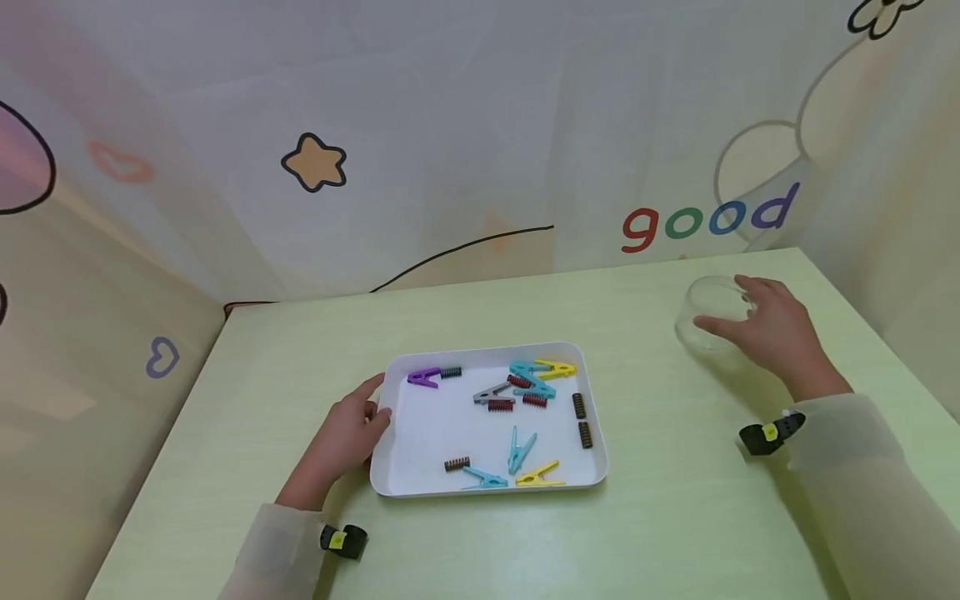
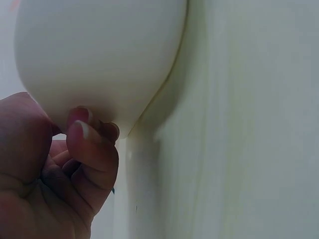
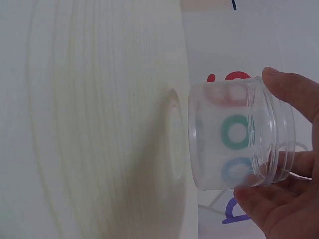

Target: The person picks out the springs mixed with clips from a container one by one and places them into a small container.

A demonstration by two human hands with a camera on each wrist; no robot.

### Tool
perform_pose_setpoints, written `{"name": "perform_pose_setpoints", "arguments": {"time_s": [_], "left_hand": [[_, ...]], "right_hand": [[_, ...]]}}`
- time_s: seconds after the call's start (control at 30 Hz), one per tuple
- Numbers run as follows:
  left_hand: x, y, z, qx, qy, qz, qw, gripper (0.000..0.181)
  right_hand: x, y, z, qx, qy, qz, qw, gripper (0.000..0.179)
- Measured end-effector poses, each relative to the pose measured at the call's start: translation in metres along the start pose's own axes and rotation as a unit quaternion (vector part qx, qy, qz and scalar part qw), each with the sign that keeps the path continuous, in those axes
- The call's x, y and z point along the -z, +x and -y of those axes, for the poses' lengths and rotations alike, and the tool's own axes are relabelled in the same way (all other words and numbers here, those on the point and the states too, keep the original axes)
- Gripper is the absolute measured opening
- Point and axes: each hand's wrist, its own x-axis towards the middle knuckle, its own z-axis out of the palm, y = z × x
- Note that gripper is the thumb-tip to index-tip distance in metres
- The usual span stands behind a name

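Note:
A white rectangular tray (image 1: 420,425) lies on the table, holding several small clothespins and springs. My left hand (image 1: 351,433) grips its left edge. In the left wrist view the fingers curl against the outer wall of the tray (image 2: 99,55), with the thumb by the rim. At the far right of the table, my right hand (image 1: 780,333) holds a clear, empty jar (image 1: 696,307). The right wrist view shows the thumb on one side of the jar (image 3: 219,134) near its threaded mouth and the fingers on the other. Whether its base touches the table I cannot tell.
In the tray are a purple clothespin (image 1: 423,378), a grey clothespin (image 1: 491,395), yellow ones and several blue ones. Dark springs (image 1: 579,406) and reddish springs (image 1: 501,407) lie among them. A printed cloth (image 1: 465,142) hangs behind the pale green table (image 1: 480,550).

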Motion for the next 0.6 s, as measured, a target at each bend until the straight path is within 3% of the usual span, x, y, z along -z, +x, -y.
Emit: {"name": "perform_pose_setpoints", "arguments": {"time_s": [0.6], "left_hand": [[0.001,0.001,0.001,0.011,-0.006,0.003,0.9999,0.061]], "right_hand": [[-0.007,-0.013,0.014,0.021,0.002,0.007,0.9998,0.107]]}}
